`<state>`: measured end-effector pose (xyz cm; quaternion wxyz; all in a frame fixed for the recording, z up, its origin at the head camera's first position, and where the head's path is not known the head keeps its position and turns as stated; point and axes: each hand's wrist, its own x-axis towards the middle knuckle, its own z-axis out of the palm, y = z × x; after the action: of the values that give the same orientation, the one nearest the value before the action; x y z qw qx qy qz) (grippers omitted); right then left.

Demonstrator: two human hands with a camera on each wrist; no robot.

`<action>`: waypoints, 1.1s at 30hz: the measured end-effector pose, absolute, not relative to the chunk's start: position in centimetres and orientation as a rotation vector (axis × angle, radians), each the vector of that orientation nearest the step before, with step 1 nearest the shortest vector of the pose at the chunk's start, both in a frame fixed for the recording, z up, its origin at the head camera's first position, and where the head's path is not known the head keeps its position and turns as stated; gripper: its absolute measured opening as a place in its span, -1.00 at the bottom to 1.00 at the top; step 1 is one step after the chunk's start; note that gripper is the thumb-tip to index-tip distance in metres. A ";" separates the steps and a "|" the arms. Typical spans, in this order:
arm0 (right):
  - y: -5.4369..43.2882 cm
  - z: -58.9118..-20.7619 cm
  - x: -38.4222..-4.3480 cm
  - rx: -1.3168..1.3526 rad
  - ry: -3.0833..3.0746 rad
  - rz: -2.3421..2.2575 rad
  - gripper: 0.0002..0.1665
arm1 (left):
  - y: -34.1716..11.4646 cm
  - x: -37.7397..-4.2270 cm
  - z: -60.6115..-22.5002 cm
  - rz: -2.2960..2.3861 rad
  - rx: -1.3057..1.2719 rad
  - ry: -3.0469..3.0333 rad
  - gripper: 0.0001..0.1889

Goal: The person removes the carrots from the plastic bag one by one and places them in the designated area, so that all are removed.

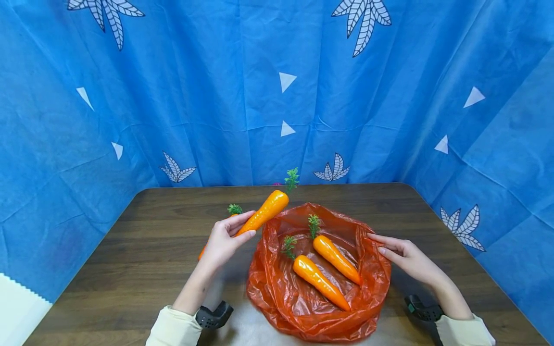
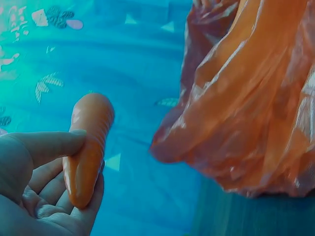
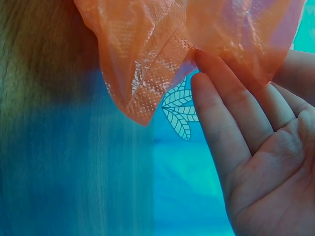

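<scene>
A blue curtain point(image 1: 216, 96) with white triangles and outlined leaves hangs behind a dark wood-grain table point(image 1: 164, 230). On it sits a red plastic bag point(image 1: 269, 288), mouth spread wide; the right hand point(image 1: 409, 259) pinches the rim on its side, apparently to stop it sagging. The left hand point(image 1: 221, 242), near the opposite rim, grips 1 held carrot point(image 1: 265, 211) (artificial, judging by its gloss), leaving its leafy end free. 2 bagged carrots point(image 1: 320, 281) lie inside; a 4th carrot point(image 1: 234, 209) is partly hidden behind the left hand.
</scene>
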<state>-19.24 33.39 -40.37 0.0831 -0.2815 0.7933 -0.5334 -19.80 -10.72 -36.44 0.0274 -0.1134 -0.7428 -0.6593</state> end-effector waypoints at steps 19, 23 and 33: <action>33.0 -40.3 -19.4 -0.824 2.369 -1.579 -0.51 | -17.7 -20.6 -37.7 -1.891 -0.081 -2.404 -0.49; 33.1 -40.4 -19.2 -0.808 2.370 -1.577 -0.51 | -19.3 -20.6 -38.1 -1.867 -0.059 -2.415 -0.48; 33.2 -40.6 -19.3 -0.791 2.368 -1.581 -0.51 | -22.7 -21.1 -39.7 -1.792 0.022 -2.476 -0.44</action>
<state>-19.32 33.22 -40.58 0.0931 -0.2667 0.7977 -0.5328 -21.12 -22.73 -39.67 0.0426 0.0072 -0.8094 -0.5857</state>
